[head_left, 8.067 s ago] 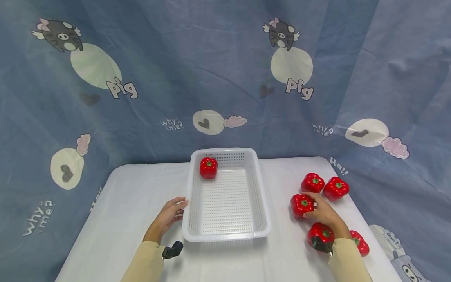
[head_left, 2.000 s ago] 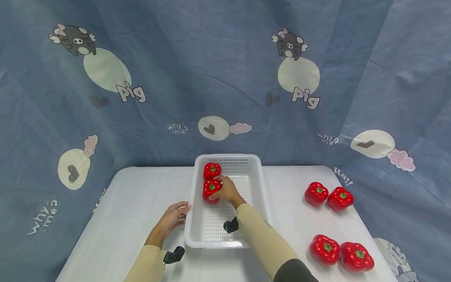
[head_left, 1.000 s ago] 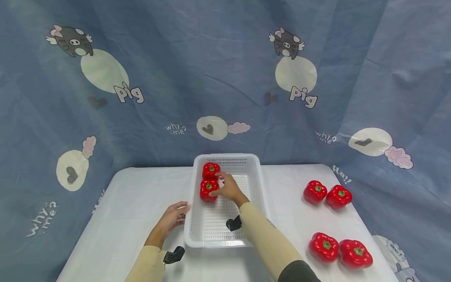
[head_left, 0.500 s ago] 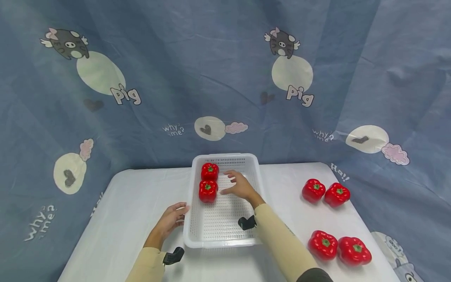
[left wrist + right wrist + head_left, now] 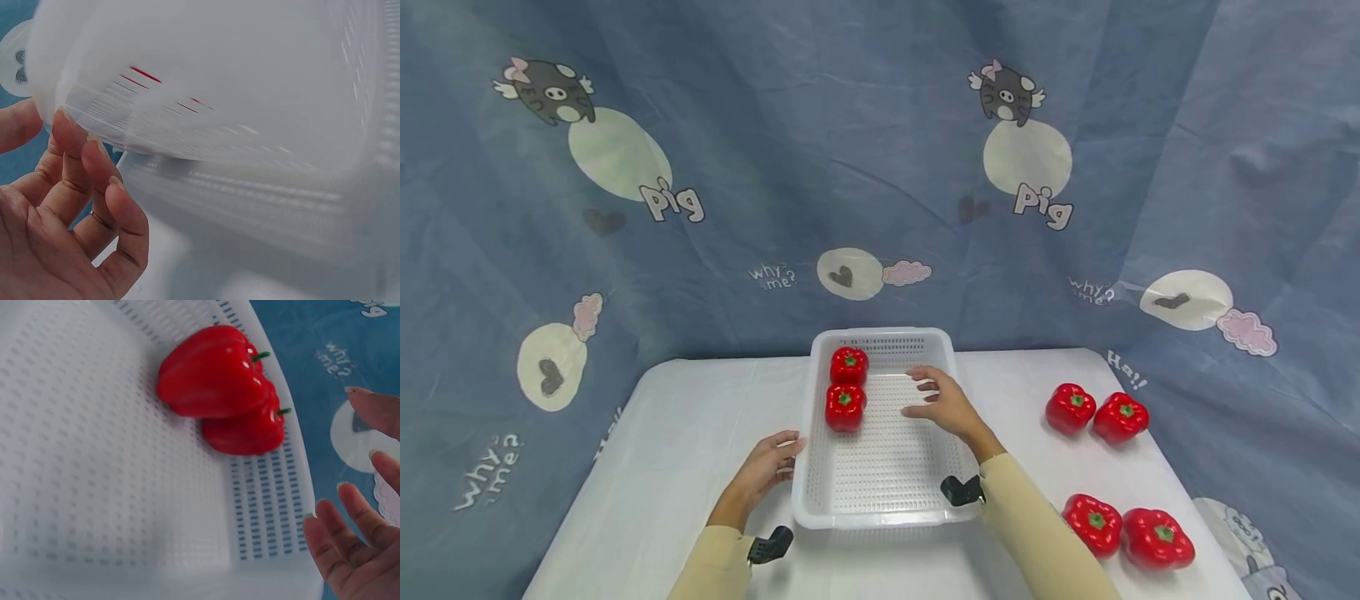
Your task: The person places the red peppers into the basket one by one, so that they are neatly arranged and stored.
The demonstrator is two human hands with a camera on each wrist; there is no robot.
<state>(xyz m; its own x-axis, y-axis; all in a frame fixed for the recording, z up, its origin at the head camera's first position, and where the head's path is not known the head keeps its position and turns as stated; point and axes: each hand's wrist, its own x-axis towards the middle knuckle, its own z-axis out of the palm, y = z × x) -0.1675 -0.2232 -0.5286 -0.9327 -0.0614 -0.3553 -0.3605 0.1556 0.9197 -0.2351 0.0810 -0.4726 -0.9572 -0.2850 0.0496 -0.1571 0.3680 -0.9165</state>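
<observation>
My left hand (image 5: 765, 469) holds the left rim of a white perforated plastic basket (image 5: 883, 520), its bent fingers (image 5: 128, 215) against the wall in the left wrist view. My right hand (image 5: 951, 407) is over the basket's right half, fingers spread, holding nothing. Two red bell peppers with green stems are inside the basket at its left: a far bell pepper (image 5: 849, 365) in the back corner and a nearer bell pepper (image 5: 844, 410) touching it. The right wrist view shows the nearer bell pepper (image 5: 209, 372) partly covering the other bell pepper (image 5: 247, 432).
On the right of the white table (image 5: 700, 408) sit more red bell peppers: a back pair, one bell pepper (image 5: 1070, 408) beside another (image 5: 1122, 418), and a front pair, a bell pepper (image 5: 1093, 527) beside another (image 5: 1157, 540). A blue printed curtain (image 5: 737, 167) hangs behind.
A second bell pepper came from the right side of the table into the basket. My right hand let go of it and moved right, away from it. My left hand stays at the rim.
</observation>
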